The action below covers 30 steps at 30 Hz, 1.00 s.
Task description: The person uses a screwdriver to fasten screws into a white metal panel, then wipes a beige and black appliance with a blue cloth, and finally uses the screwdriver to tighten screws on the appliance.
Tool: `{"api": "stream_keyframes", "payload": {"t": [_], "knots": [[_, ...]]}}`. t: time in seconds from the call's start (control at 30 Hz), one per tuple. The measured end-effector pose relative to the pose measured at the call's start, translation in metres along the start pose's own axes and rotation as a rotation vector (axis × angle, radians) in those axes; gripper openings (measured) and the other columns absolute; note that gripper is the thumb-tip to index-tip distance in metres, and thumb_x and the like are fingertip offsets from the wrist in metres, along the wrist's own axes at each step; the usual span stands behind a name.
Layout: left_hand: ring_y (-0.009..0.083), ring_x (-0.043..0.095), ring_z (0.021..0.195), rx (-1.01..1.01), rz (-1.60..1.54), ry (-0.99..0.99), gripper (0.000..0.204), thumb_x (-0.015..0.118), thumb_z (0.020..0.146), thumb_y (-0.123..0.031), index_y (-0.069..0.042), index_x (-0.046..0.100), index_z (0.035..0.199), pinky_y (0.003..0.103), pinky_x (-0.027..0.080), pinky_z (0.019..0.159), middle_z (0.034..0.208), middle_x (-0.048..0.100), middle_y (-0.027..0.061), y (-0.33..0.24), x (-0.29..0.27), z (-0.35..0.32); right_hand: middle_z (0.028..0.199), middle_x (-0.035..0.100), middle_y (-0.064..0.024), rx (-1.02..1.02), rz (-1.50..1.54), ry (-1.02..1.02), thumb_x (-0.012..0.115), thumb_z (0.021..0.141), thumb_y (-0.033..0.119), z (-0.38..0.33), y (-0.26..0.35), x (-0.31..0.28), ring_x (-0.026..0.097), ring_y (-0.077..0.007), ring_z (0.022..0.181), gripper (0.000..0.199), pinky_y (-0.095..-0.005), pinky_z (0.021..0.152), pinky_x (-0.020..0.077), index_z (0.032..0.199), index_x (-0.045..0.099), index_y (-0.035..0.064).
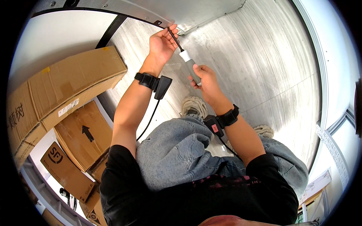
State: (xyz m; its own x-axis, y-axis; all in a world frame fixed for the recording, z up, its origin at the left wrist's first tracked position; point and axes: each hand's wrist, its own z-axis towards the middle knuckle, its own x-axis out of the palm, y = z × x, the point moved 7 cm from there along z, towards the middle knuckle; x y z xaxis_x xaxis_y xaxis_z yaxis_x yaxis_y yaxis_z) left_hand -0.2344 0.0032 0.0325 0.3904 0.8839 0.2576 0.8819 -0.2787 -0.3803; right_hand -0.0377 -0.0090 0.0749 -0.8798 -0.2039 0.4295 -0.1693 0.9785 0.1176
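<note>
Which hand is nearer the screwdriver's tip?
Left. The left hand pinches the dark shaft just below the tip of the screwdriver; the right hand grips the grey handle at the far end.

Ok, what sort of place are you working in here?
Probably a storage or loading space, perhaps a metal-lined container. Ribbed metal flooring runs underfoot, brown cardboard boxes are stacked at the left, and the left hand and right hand hold a screwdriver near a metal panel.

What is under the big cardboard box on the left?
Under the big cardboard box are more cardboard boxes, one marked with a black arrow. What is inside them, and what the lowest rests on, is hidden. The hands hold a screwdriver elsewhere.
</note>
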Motion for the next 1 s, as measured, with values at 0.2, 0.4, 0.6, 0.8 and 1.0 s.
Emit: {"api": "stream_keyframes", "payload": {"t": [0.2,0.4,0.6,0.8,1.0], "knots": [[0.0146,0.056,0.073,0.024,0.015,-0.074,0.032,0.038,0.094,-0.016,0.001,0.060,0.110,0.028,0.046,0.069,0.085,0.064,0.0054,0.000,0.004,-0.001,0.081,0.058,-0.0082,-0.053,-0.136,-0.064,0.062,0.089,0.035,-0.004,0.007,0.003,0.053,-0.0128,0.063,0.041,-0.0281,0.055,0.0430,0.106,0.052,-0.0014],[0.0159,0.052,0.072,0.015,0.017,-0.135,0.034,0.035,0.097,-0.017,0.003,0.059,0.112,0.029,0.044,0.069,0.084,0.061,0.0047,0.001,0.006,-0.003,0.082,0.058,-0.0079,-0.095,-0.089,0.014,0.060,0.091,0.035,0.001,0.007,-0.001,0.056,-0.0137,0.066,0.041,-0.0285,0.056,0.0449,0.107,0.053,-0.0017],[0.0156,0.052,0.072,0.032,0.023,-0.136,0.033,0.036,0.097,-0.017,0.002,0.060,0.111,0.029,0.043,0.069,0.083,0.060,0.0039,0.005,0.011,0.001,0.083,0.060,-0.0051,-0.013,-0.038,0.081,0.052,0.095,0.037,0.002,0.004,-0.008,0.057,-0.0138,0.068,0.036,-0.0282,0.061,0.0446,0.103,0.057,0.0021],[0.0155,0.051,0.074,0.056,0.028,-0.146,0.032,0.038,0.097,-0.017,0.000,0.059,0.114,0.029,0.043,0.069,0.084,0.059,0.0034,0.003,0.008,0.001,0.082,0.059,-0.0033,0.000,-0.101,0.118,0.050,0.096,0.035,0.003,-0.004,-0.019,0.057,-0.0129,0.069,0.033,-0.0277,0.063,0.0440,0.103,0.058,0.0043],[0.0147,0.053,0.076,0.063,0.073,-0.157,0.032,0.040,0.098,-0.020,-0.003,0.058,0.117,0.028,0.044,0.070,0.085,0.060,0.0026,0.006,0.010,0.001,0.083,0.060,-0.0037,-0.038,-0.088,0.096,0.049,0.097,0.034,0.009,-0.007,-0.025,0.057,-0.0128,0.070,0.033,-0.0280,0.064,0.0441,0.106,0.058,0.0038]]}}
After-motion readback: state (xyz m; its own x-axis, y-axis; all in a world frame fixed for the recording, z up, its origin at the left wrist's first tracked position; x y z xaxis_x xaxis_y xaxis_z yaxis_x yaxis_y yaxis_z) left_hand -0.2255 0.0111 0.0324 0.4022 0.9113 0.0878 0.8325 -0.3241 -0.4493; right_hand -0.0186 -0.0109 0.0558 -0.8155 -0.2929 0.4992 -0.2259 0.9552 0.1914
